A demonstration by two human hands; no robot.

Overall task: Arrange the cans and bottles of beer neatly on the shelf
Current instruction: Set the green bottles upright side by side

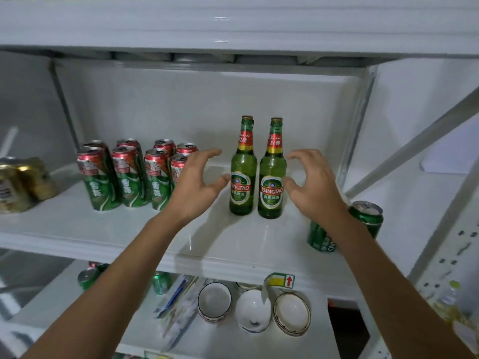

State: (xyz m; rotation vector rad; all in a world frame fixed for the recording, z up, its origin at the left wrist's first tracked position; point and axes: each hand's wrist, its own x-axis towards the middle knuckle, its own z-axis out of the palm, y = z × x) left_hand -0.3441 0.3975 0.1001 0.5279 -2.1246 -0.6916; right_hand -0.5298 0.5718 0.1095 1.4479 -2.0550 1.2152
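Two green Tsingtao beer bottles stand upright side by side on the white shelf (77,229), the left bottle (242,174) and the right bottle (271,177). My left hand (195,187) hovers just left of them with fingers spread, its thumb close to the left bottle. On the other side my right hand (312,185) hovers with fingers spread, thumb near the right bottle. Neither hand grips anything. Several red-and-green beer cans (129,174) stand in two rows at the left. Two green cans (368,216) sit at the right, partly hidden behind my right forearm.
A gold pack of cans (20,185) sits at the far left of the shelf. On the lower shelf are three bowls (252,309), some green cans (160,282) and a wrapped packet (178,304). A slanted metal brace (414,141) bounds the right side.
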